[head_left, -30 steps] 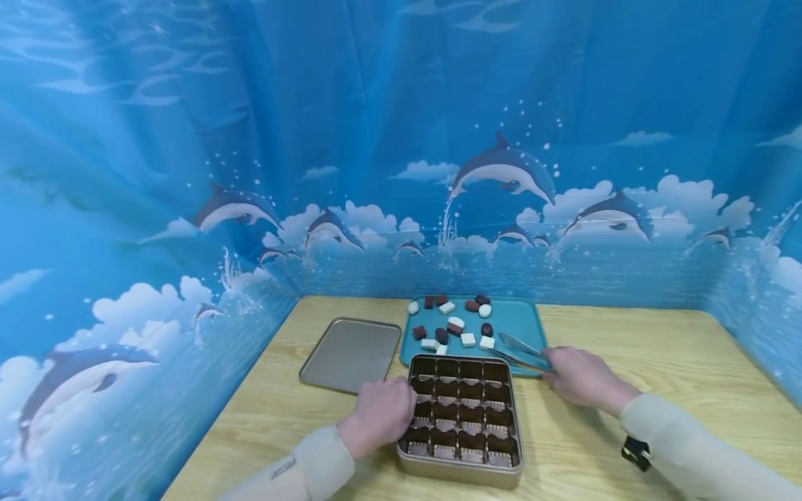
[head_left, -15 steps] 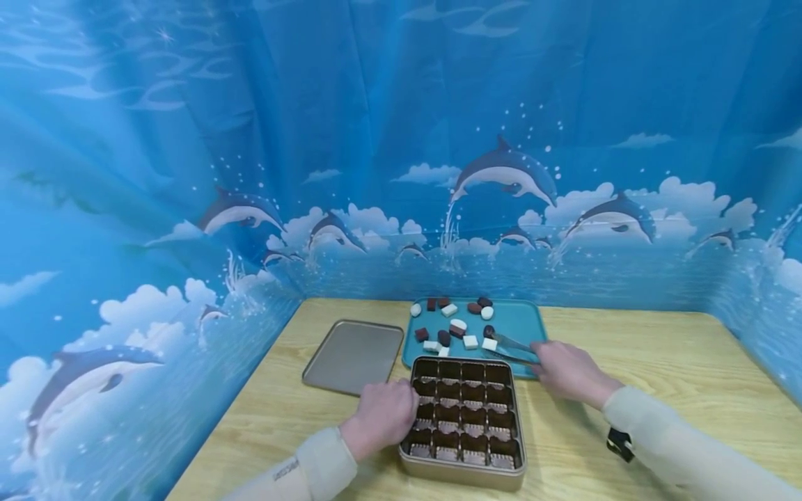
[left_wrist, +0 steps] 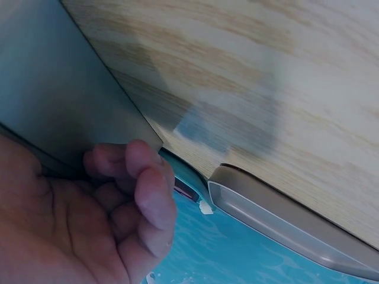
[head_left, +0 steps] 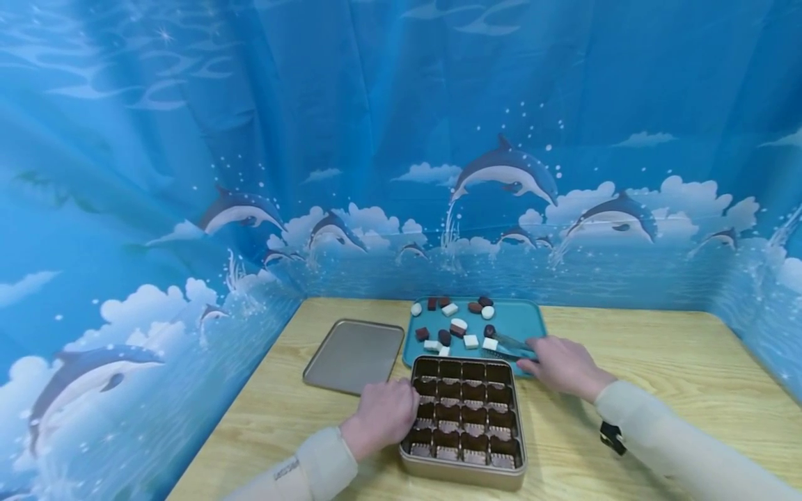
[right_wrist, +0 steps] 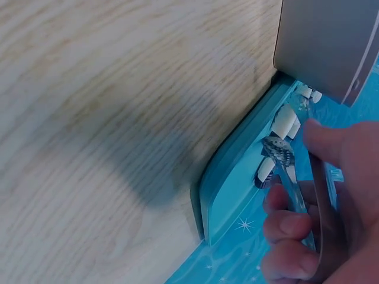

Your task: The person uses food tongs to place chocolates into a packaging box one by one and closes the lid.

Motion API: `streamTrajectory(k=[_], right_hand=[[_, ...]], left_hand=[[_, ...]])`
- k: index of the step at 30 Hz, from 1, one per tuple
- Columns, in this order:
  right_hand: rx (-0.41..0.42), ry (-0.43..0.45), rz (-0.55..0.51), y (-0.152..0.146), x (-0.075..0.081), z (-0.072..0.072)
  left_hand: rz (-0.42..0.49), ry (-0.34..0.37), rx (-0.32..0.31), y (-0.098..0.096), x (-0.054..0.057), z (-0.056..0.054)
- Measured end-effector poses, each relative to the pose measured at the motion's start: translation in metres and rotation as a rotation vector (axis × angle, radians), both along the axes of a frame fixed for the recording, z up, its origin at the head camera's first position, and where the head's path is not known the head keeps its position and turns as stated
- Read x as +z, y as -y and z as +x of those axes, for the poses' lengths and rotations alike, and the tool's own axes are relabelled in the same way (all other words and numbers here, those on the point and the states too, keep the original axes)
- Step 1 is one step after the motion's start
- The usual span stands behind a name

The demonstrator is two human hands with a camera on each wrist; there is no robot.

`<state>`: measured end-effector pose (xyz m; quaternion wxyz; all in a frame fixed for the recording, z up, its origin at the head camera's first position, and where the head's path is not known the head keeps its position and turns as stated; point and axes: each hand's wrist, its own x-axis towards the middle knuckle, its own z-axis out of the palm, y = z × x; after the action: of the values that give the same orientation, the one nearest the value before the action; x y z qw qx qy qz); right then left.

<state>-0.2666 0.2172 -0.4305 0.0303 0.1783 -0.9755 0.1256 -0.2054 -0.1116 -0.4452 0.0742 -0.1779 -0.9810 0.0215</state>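
Observation:
My left hand (head_left: 383,414) grips the left rim of a metal tin (head_left: 464,474), its fingers curled over the edge. The tin has a brown insert (head_left: 474,416) divided into several square compartments. Metal tongs (right_wrist: 288,171) are in my right hand (head_left: 567,365), their arms spread apart. Beneath them is a teal tray (head_left: 523,320) with several dark and white chocolates. The tong tips are beside a white square chocolate (head_left: 490,344) and a dark round chocolate (head_left: 489,330); nothing is visibly pinched between them. In the left wrist view, my curled fingers (left_wrist: 155,198) lie against the tin's wall.
A flat metal lid (head_left: 354,355) lies on the wooden table (head_left: 633,348), left of the tray. The tin stands in front of the tray, close to its near edge. A blue dolphin-print curtain (head_left: 388,139) hangs behind and at the sides.
My right hand has moved left with the tongs, bringing their tips to the white and dark chocolates. The left hand keeps its hold on the tin.

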Motion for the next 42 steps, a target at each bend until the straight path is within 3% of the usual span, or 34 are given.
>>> streamTrajectory(k=[4, 11, 18, 30, 37, 42], right_hand=[[0.006, -0.048, 0.019, 0.002, 0.0, -0.002], [-0.005, -0.053, 0.017, 0.004, 0.001, -0.001], [0.012, -0.069, 0.0, 0.0, 0.015, 0.006], [0.031, -0.079, -0.049, -0.011, 0.05, 0.04], [0.058, -0.097, -0.037, -0.012, 0.055, 0.064], [0.078, -0.093, -0.006, -0.009, 0.052, 0.072]], left_hand=[[0.007, 0.016, 0.005, 0.0, 0.0, 0.0], [0.01, 0.019, 0.015, 0.0, 0.0, -0.001], [0.002, 0.03, 0.017, 0.001, -0.001, -0.001], [0.027, 0.036, 0.022, 0.0, -0.002, -0.002], [0.034, 0.041, 0.016, 0.0, 0.0, -0.001], [0.02, 0.059, 0.021, 0.0, 0.0, -0.002]])
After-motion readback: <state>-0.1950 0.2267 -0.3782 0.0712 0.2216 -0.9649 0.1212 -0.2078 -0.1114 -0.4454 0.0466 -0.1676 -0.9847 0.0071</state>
